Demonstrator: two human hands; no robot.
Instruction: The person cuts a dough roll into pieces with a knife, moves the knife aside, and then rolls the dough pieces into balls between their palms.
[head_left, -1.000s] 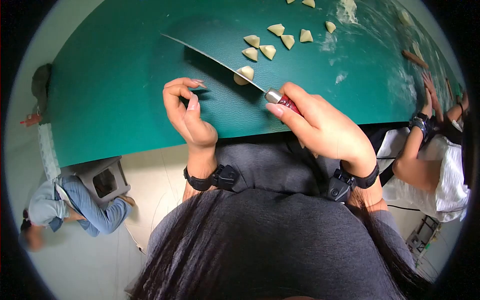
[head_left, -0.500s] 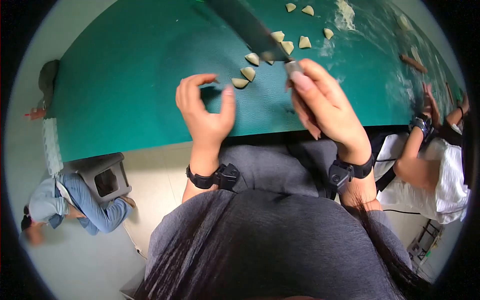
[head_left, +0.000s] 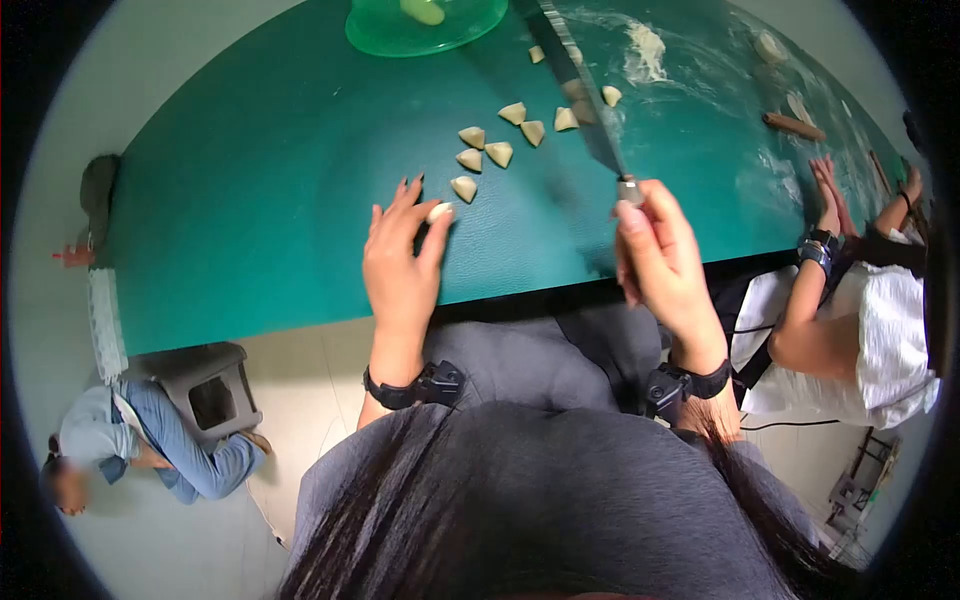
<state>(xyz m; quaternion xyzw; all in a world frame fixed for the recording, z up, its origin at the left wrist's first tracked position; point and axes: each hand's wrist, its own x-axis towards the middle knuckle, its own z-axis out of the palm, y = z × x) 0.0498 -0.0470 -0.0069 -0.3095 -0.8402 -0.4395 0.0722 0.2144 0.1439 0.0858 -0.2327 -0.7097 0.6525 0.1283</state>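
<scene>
Two bare hands work at a green table (head_left: 250,220): the left hand (head_left: 400,265), center-left of the frame, pinches one pale piece (head_left: 440,211) between thumb and forefinger, its other fingers spread, while the right hand (head_left: 660,245), right of center, closes around the handle of one knife (head_left: 590,100). Its long blade, blurred, slants toward the top of the frame. Each wrist wears one black strap with a device.

Just beyond the left hand, at least nine more cut pieces (head_left: 498,153) lie scattered from mid-frame toward the top; the blade crosses that area, and the full count cannot be told. At top center, one translucent green bowl (head_left: 425,40), cut off by the frame, holds a pale lump (head_left: 422,11). White powder (head_left: 645,55) streaks the upper right, where one brown rolling pin (head_left: 795,126) lies.

At the right edge, one co-worker's forearm (head_left: 805,300) wears a dark watch-like band, hands near the rolling pin. At lower left, one person in blue jeans (head_left: 175,435) appears beside one gray stool (head_left: 205,390).
</scene>
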